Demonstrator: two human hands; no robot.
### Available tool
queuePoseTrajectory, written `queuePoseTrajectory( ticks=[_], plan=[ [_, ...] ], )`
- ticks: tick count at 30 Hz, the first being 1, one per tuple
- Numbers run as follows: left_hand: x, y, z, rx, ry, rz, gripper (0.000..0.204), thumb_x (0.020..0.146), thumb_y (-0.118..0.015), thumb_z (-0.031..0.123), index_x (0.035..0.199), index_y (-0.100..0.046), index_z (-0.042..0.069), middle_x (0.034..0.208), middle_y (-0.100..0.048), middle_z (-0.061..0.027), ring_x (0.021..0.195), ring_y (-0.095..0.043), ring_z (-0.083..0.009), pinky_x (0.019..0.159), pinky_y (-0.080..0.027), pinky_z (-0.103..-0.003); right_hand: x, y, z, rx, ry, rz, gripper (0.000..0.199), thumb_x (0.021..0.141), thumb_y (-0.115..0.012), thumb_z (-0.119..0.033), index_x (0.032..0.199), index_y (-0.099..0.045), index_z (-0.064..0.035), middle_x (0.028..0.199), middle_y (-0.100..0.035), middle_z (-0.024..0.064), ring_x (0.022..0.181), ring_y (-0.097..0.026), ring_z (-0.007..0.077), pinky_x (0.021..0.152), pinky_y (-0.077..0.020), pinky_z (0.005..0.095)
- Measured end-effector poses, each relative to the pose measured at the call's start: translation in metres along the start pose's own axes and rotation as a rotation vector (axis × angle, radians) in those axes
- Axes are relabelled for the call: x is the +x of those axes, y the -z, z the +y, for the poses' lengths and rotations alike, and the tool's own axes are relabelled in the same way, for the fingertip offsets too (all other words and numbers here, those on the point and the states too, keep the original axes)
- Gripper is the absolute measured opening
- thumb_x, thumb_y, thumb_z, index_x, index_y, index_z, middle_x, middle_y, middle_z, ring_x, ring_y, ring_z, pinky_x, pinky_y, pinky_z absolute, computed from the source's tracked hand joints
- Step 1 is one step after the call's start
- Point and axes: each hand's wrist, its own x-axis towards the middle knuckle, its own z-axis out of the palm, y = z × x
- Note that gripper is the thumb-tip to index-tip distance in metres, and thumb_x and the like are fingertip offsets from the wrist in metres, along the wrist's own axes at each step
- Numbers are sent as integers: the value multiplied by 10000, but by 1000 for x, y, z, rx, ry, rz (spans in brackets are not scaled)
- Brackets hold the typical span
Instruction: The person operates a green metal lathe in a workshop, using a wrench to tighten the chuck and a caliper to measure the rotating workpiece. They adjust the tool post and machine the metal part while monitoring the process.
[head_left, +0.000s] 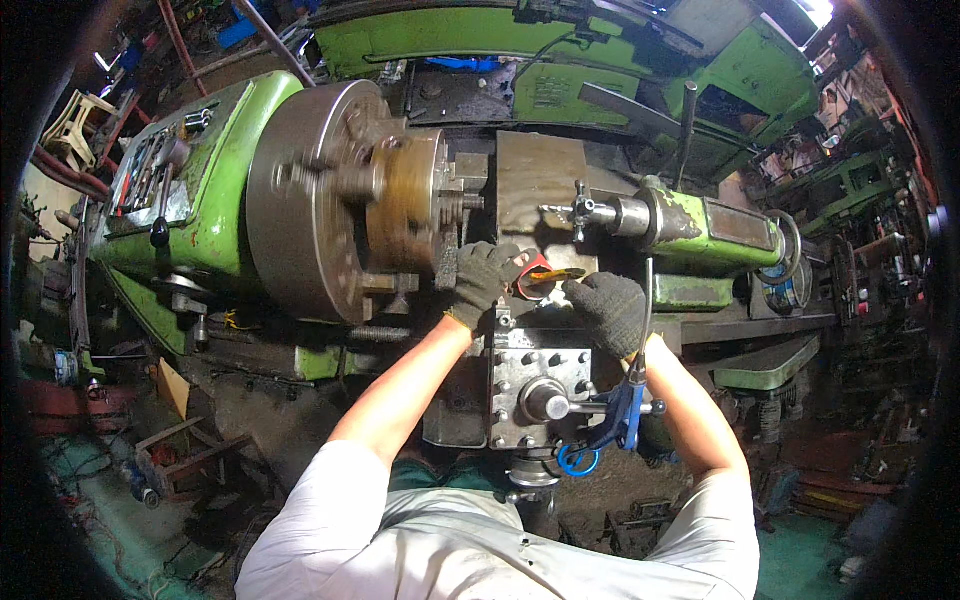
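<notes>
My left hand (487, 278), in a dark work glove, is closed around a small red-rimmed container (534, 284) above the lathe's cross slide. Opposite it, my right hand (608, 306), gloved as well, is closed with its fingertips at a thin yellow tool (560, 274). The yellow tool's far end lies over the container's mouth; its tip is too small to make out. Left of my hands is the lathe chuck (312, 200), its jaws smeared as if turning, with a brownish round metal workpiece (405, 200) in it.
A square tool post (545, 385) with a lever stands below my hands. Near my right forearm is a blue air gun (628, 412) with an upright nozzle. The green tailstock (690, 225) carries a drill chuck (582, 210). Tools fill a tray (155, 180) on the headstock.
</notes>
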Motion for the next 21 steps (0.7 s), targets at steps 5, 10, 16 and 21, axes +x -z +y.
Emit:
queuePoseTrajectory(
  ticks=[5,10,16,21],
  plan=[
    [4,-17,-19,129,-108,81,649,599,-837,538,1160,-664,262,1118,-637,1,957,-582,-264,785,-400,-473,3,-7,7,-10,-4,39,191,818,-729,-205,1001,-719,-153,807,-640,93,742,-658,336,612,-507,473],
    [21,-4,-7,128,-89,142,643,585,-847,554,1120,-650,257,1144,-619,8,960,-573,-263,772,-384,-479,0,-16,9,228,-188,142,163,843,-752,-240,890,-745,-84,789,-675,134,736,-685,332,630,-516,459],
    [23,-4,-7,162,-33,101,671,575,-853,569,1132,-671,242,1175,-601,-4,980,-564,-271,828,-375,-486,10,-27,1,585,-523,-50,290,904,-718,-293,1038,-779,-42,888,-740,203,806,-746,322,718,-557,407],
    [17,-9,-6,208,202,-209,798,586,-828,617,1265,-672,229,1244,-623,-40,1054,-573,-298,911,-380,-496,11,-35,-1,454,-368,158,291,905,-698,-299,1048,-767,-55,934,-743,182,892,-729,367,779,-566,438]
  ],
)
